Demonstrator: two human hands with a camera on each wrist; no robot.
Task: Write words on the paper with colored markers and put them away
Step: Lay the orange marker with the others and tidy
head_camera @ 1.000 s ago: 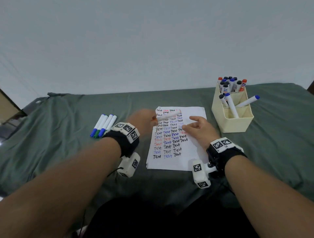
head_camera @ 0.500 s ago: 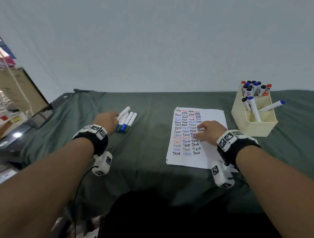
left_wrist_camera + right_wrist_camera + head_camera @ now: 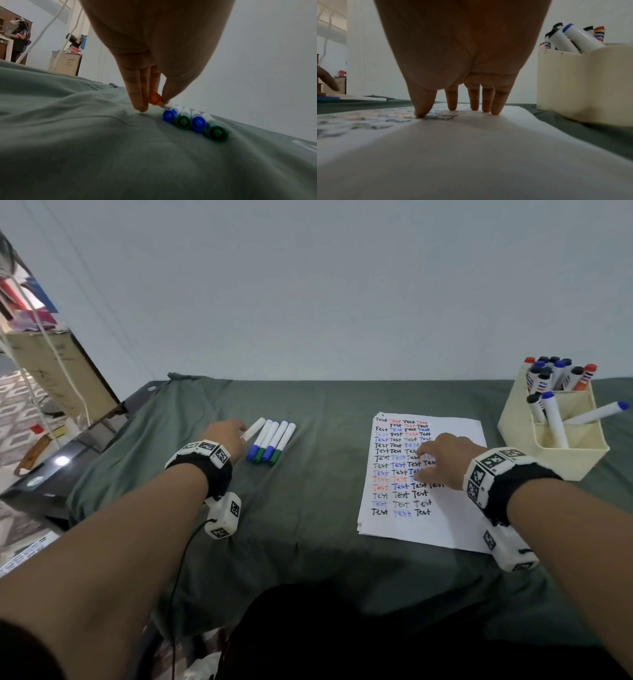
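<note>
Your left hand (image 3: 228,433) is pinching one orange-capped white marker (image 3: 155,100) beside a row of four markers (image 3: 272,440), two blue-capped and two green-capped, lying on the green-clothed surface (image 3: 308,501). Only the left wrist view is showing that orange cap. Your right hand (image 3: 445,460) is pressing straight fingertips (image 3: 452,106) on the white written paper (image 3: 455,525), near the cream plastic holder (image 3: 575,460).

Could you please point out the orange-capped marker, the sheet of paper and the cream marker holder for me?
orange-capped marker (image 3: 155,100): left wrist view, on its round orange cap end.
sheet of paper (image 3: 455,518): head view, on the blank lower right part.
cream marker holder (image 3: 565,462): head view, on its front wall.
</note>
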